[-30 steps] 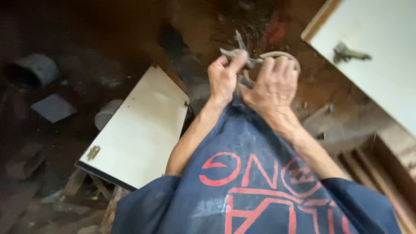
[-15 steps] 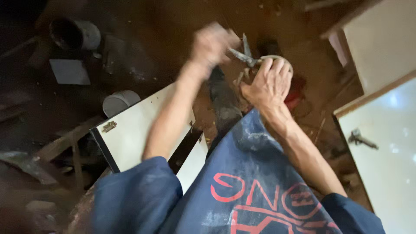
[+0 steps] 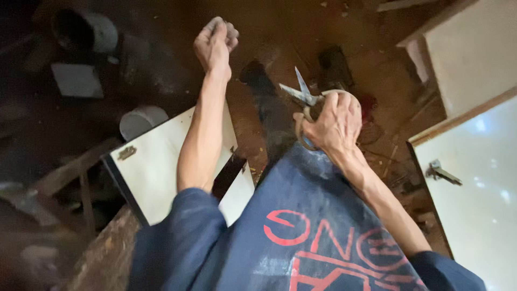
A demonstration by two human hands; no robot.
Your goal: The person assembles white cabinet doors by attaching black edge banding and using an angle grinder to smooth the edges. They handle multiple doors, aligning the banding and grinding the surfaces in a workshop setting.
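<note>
Two panels: white board point(image 3: 161, 172) lies under the left forearm, left of the scissors; a second white panel point(image 3: 479, 194) lies right of them.
Garment: dark blue cloth point(image 3: 301, 215) hangs just below the scissors.
Right hand point(image 3: 331, 124): closed around the scissors' handles.
Left hand point(image 3: 214, 42): fisted, raised well left of the scissors; contents cannot be told.
Scissors point(image 3: 301, 94): blades parted, pointing up-left.

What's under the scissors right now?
Below the open scissors, held in the right hand, lies brown dirt floor with a dark object. The hand and the blue shirt hide the rest.
</note>
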